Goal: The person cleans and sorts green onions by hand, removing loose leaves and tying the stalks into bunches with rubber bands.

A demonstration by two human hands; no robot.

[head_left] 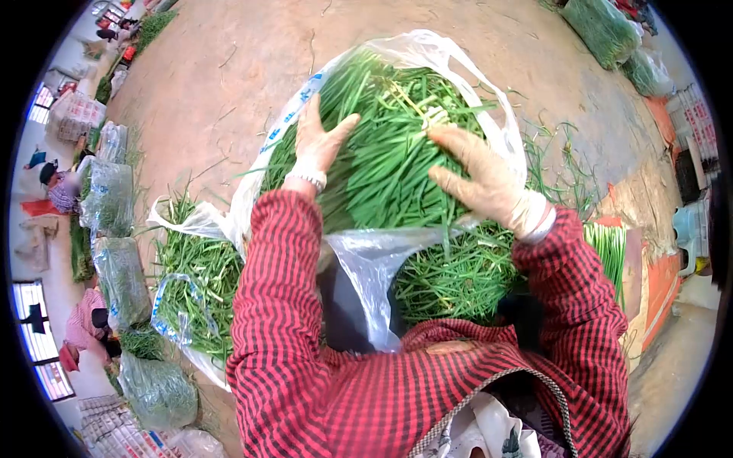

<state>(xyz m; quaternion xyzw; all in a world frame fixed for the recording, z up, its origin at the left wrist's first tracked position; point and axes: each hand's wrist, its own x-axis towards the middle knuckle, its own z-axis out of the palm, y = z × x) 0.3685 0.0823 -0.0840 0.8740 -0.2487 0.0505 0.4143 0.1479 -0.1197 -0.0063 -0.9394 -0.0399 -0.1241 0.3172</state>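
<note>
A large heap of garlic chives [397, 168] with long thin green leaves lies inside an open clear plastic bag [504, 114]. On the heap's left side is my left hand [317, 141], its thumb spread away from the fingers. My right hand [481, 175], in a pale glove, rests at the right of the heap, thumb and fingers apart, near the whitish stem ends [435, 117]. Neither hand is closed around a bunch. The bag's front edge hangs down toward my lap. Some left fingertips are partly hidden by leaves.
Loose chives [458, 275] lie below the bag, and another bag of greens [195, 282] sits at my left. An upright bunch [607, 252] is at the right. Filled bags [122, 278] and people [61, 187] line the left wall. Stray leaves litter the floor [221, 91].
</note>
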